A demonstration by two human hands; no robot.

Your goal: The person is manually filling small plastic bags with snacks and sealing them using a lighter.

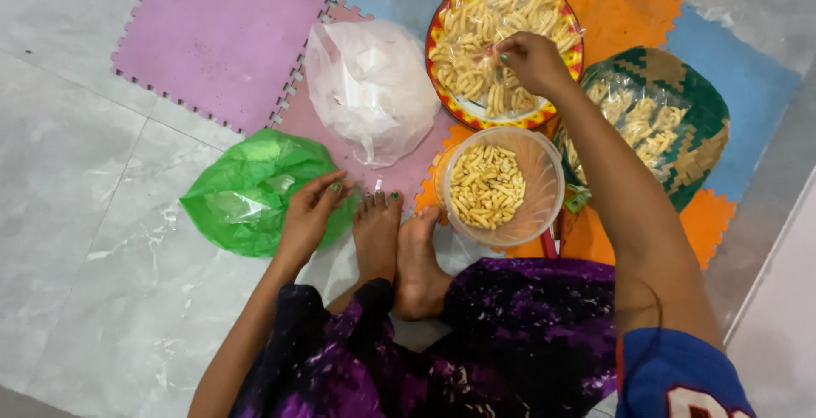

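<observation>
The right hand [531,61] reached out over the red and yellow plate [442,23], its fingers bunched down into the heap of pale snack sticks [476,31] as if pinching a few, though the pictures did not show how many it held. The sticks looked light, dry and brittle, likely to snap if squeezed, so a loose pinch of a small cluster seemed the safest hold. The left hand [308,214] lay with fingers spread on the edge of the green plastic bag [246,193] on the floor, gripping nothing firmly. Just in front of the feet [398,244] stood a clear plastic tub [544,172] partly filled with more sticks; thin-walled, it would probably flex, so taking it by the rim seemed best. A white bag [370,87] lay between, soft and slippery.
</observation>
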